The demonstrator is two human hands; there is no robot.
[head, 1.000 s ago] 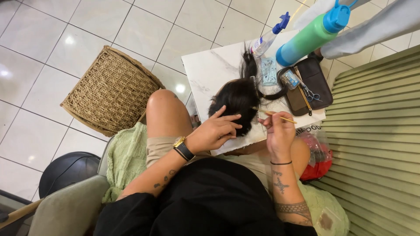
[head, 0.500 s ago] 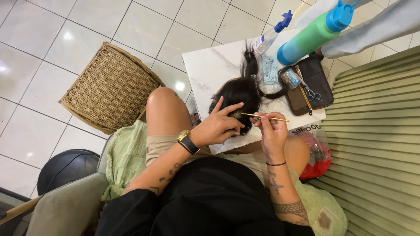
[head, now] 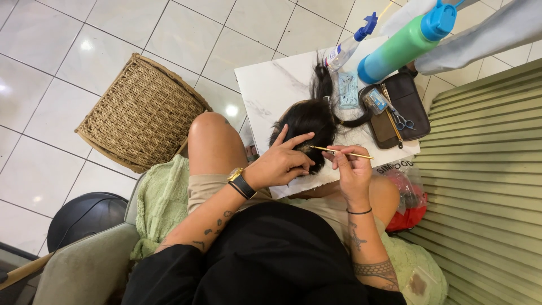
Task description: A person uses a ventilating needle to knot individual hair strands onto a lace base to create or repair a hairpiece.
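Head view looks straight down on my lap, and I take the white board (head: 271, 90) resting across my knees as the landmark. Left of the board, on the tiled floor, sits a woven basket (head: 141, 113); nearer me on that side is a green towel (head: 164, 203) draped over the chair. At the board's far right corner stands a green-and-blue bottle (head: 403, 48), with a small spray bottle (head: 350, 45) beside it. Along the right edge lies a dark pouch (head: 403, 107) with scissors (head: 402, 120) on it. Near the middle of the board, toward my edge, lies the black hairpiece (head: 307, 121), its tail trailing toward the far side. My left hand (head: 279, 164) rests on the hairpiece, fingers spread, pressing the hair down with nothing grasped. My right hand (head: 350, 169) pinches a thin yellow needle (head: 341, 151) between thumb and fingertips, its tip touching the hair by my left fingers.
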